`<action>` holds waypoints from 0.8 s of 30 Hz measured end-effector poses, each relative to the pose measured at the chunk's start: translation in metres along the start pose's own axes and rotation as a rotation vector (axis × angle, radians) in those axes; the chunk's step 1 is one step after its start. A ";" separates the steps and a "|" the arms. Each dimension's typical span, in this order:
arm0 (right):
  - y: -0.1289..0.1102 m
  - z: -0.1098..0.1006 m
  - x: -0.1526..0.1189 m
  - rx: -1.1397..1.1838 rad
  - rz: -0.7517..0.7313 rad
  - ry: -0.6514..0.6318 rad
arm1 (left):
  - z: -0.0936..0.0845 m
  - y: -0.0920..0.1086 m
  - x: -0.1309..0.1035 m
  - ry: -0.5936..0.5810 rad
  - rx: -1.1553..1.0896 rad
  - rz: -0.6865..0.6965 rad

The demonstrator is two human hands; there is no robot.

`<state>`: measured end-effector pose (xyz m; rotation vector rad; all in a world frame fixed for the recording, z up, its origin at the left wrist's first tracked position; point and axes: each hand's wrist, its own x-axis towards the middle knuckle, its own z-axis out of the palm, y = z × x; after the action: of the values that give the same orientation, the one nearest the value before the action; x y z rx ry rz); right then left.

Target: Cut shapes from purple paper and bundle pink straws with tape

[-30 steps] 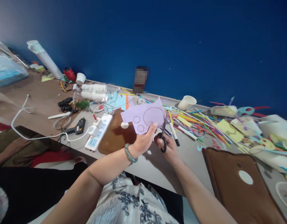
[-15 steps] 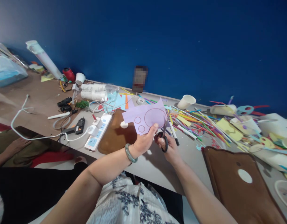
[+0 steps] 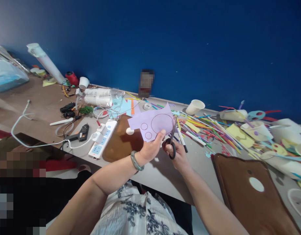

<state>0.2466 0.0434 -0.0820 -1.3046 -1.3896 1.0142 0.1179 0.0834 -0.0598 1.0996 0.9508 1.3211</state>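
Barely shifted, purple paper point(image 3: 150, 124) stays pinched in the left hand point(image 3: 152, 147) near the table's point(image 3: 152, 174) front edge. The right hand point(image 3: 179, 156) grips scissors point(image 3: 173, 134).

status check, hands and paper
Left hand holding purple paper. Right hand on scissors, at paper's right edge. Nothing visibly blocking either.
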 end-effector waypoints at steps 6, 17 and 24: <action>-0.002 -0.001 0.000 -0.010 0.011 0.000 | -0.002 0.003 0.000 -0.021 0.042 -0.009; -0.005 -0.003 -0.001 -0.028 0.026 0.005 | -0.002 0.012 0.000 -0.048 0.041 0.002; -0.003 -0.002 0.000 -0.021 0.017 0.006 | -0.002 0.017 0.000 -0.033 0.021 -0.022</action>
<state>0.2484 0.0428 -0.0788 -1.3361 -1.3907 1.0090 0.1123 0.0822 -0.0442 1.1211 0.9522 1.2744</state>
